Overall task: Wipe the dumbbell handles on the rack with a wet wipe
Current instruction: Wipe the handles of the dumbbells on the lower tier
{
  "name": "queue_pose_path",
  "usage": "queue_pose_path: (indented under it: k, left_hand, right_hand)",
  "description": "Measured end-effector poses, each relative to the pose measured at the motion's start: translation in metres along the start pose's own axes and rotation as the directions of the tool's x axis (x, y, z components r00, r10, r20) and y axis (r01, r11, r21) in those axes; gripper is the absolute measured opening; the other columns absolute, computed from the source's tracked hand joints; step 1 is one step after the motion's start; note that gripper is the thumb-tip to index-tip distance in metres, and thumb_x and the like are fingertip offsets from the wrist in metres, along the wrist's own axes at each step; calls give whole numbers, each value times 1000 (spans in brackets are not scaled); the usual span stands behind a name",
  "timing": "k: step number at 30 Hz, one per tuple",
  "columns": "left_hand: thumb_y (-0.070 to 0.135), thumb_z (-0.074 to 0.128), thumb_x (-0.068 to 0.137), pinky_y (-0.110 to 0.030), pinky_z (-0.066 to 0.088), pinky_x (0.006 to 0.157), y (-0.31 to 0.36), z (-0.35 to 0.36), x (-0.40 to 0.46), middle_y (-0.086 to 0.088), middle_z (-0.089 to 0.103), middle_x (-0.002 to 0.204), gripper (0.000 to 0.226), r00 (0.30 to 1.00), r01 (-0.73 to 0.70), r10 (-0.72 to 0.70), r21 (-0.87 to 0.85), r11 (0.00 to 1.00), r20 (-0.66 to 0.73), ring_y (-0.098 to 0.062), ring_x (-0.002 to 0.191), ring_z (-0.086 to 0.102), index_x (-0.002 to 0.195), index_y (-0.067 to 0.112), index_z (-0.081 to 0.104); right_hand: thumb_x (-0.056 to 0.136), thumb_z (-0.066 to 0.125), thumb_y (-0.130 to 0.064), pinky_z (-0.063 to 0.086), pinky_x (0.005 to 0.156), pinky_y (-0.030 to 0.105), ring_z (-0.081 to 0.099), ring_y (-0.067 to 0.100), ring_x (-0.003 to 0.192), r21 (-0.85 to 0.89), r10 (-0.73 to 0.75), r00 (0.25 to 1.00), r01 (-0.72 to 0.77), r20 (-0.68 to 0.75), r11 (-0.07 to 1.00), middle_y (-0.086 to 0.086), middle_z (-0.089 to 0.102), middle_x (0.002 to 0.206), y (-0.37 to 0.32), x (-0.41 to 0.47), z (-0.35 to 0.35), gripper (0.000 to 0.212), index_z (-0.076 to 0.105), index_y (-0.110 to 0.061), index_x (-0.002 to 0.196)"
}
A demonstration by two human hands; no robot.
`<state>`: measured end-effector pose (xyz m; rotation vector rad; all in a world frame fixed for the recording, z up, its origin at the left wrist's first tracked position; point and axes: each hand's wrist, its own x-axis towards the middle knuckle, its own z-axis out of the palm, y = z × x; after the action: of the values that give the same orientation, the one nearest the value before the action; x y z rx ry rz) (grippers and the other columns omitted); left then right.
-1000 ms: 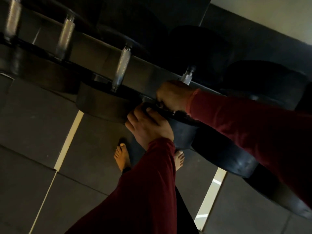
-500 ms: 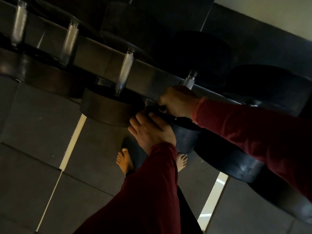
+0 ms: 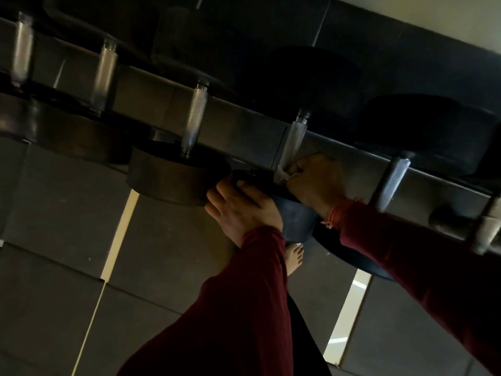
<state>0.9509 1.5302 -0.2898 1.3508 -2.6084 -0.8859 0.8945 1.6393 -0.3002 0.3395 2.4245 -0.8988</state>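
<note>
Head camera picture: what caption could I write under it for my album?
Right hand wipes a dumbbell handle with a wet wipe while left hand steadies its weight.

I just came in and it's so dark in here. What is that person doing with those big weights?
The person is cleaning dumbbells on a rack. Their right hand holds a white wet wipe wrapped around the bottom of one shiny metal handle. Their left hand rests on that dumbbell's black round weight, probably to steady it. More handles wait on both sides.
</note>
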Motion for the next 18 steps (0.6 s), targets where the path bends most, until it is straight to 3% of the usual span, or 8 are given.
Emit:
queue_pose_path:
  k: [3,5,7,10,14,18]
  left_hand:
    - [29,41,88,-37,30,93,0,0,0,-15,56,111,35,1000,0,0,7,1000,1,-33,100,46,110,10,61]
    - [30,40,88,-39,32,94,-1,1,0,-15,56,111,36,1000,1,-1,4,1000,4,-33,101,46,110,10,61]
    - [32,38,88,-42,35,95,-1,1,1,-15,56,111,38,1000,-5,5,2,1000,7,-34,101,47,111,11,61]
    - [32,38,88,-43,36,96,-2,2,2,-14,56,113,40,1000,-10,10,4,1000,11,-34,102,47,113,11,61]
    - [31,39,87,-44,35,96,-5,6,3,-16,57,108,38,1000,-30,30,11,999,-4,-36,98,48,107,9,62]
    - [31,39,88,-46,36,98,-6,6,3,-15,57,110,38,1000,-30,30,10,999,3,-35,101,48,108,9,61]
  right_hand:
    - [79,68,-42,37,54,19,54,7,58,-117,29,999,-30,-15,993,-7,61,66,1,9,4,34,56,-20,56]
    - [82,64,-50,32,53,20,58,14,65,-242,24,1000,-27,-15,970,-2,63,71,2,16,7,44,50,-17,56]
    - [87,61,-48,34,55,20,64,20,81,-327,9,1000,-8,0,945,2,69,88,4,21,10,37,58,-18,67]
    - [90,63,-40,48,75,26,66,26,98,-248,42,999,-36,16,968,4,69,106,12,22,9,21,66,-23,79]
    - [95,57,-32,47,90,31,60,32,114,-272,93,992,-67,86,960,10,65,123,16,28,13,24,70,-16,107]
    - [94,61,-36,44,94,28,59,26,114,-240,68,994,-47,83,970,5,64,122,13,19,4,26,71,-14,104]
